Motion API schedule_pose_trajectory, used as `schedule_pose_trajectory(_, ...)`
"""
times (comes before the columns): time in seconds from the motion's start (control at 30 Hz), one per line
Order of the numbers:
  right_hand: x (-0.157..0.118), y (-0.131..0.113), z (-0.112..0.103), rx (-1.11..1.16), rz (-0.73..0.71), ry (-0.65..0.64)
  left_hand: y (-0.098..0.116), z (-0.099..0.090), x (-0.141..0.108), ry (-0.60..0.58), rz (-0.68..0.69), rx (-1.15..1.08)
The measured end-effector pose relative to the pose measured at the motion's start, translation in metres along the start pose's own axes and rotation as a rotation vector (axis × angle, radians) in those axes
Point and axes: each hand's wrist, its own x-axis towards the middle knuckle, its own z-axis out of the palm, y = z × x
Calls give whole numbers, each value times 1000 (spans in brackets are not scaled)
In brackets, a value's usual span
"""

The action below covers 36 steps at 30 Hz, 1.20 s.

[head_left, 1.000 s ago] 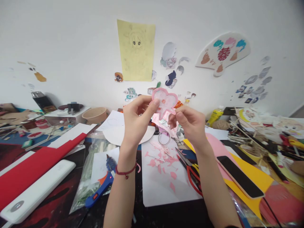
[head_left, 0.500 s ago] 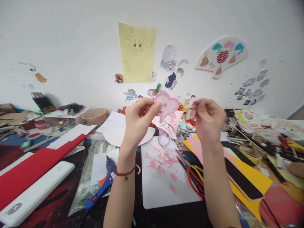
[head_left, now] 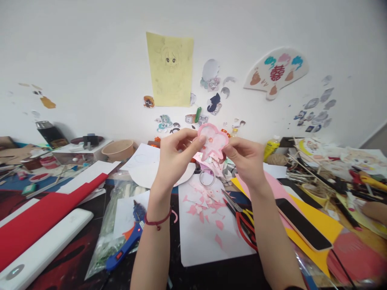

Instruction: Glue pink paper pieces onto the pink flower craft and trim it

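Observation:
A pink-edged butterfly-shaped paper cutout [head_left: 216, 141] with a pale middle and small red flower marks is held up between my hands. My left hand [head_left: 178, 155] pinches its left edge between thumb and fingers. On the opposite side, the thumb and fingers of my right hand [head_left: 246, 159] grip the right edge. Below the cutout lies a roll of clear tape [head_left: 207, 177]. White paper [head_left: 208, 245] under it carries pink paper scraps [head_left: 205, 205]. Red-handled scissors [head_left: 243, 225] rest beside my right forearm.
A blue hot glue gun [head_left: 127, 245] with a lit light lies left of my left forearm, on a plastic bag [head_left: 101, 245]. Further left are a white power strip-like device [head_left: 51, 249] and red card [head_left: 57, 209]. A phone [head_left: 304, 223] rests on yellow card [head_left: 329, 229] at right.
My right hand has moved left and taken hold of the cutout's right edge. My left hand keeps its pinch. The view has shifted slightly.

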Motion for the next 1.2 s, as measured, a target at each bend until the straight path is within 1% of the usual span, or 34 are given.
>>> schedule_pose_trajectory(0.07,1,3,-3,33,-32,29,-1,0,0,3,-1,8)
schedule_pose_trajectory(0.13,3,5,-7,48,-52,98,-1,-1,0,7,-2,12)
schedule_pose_trajectory(0.2,5,7,-11,51,-48,187,-1,-1,-1,7,-2,17)
schedule_pose_trajectory(0.27,7,6,-14,47,-19,237,0,-1,-1,-4,-2,20)
schedule_pose_trajectory(0.3,7,5,-15,42,3,232,0,-1,-2,-14,-3,16)
schedule_pose_trajectory(0.4,6,-1,-13,9,69,153,2,0,-2,-49,-4,-3)
schedule_pose_trajectory(0.47,5,-6,-9,-3,81,120,2,0,-2,-62,1,-10)
schedule_pose_trajectory(0.63,2,-13,-2,-15,84,131,1,-1,-2,-69,12,2)
schedule_pose_trajectory(0.77,1,-15,-2,-97,60,139,1,-2,-2,-67,1,27)
schedule_pose_trajectory(0.93,-2,-19,-5,-209,0,51,2,-1,-2,-74,3,39)
schedule_pose_trajectory(1.07,-1,-18,-7,-202,-17,30,4,-2,-2,-73,2,53)
schedule_pose_trajectory(1.2,3,-13,-11,-150,-34,78,4,-3,-2,-60,3,59)
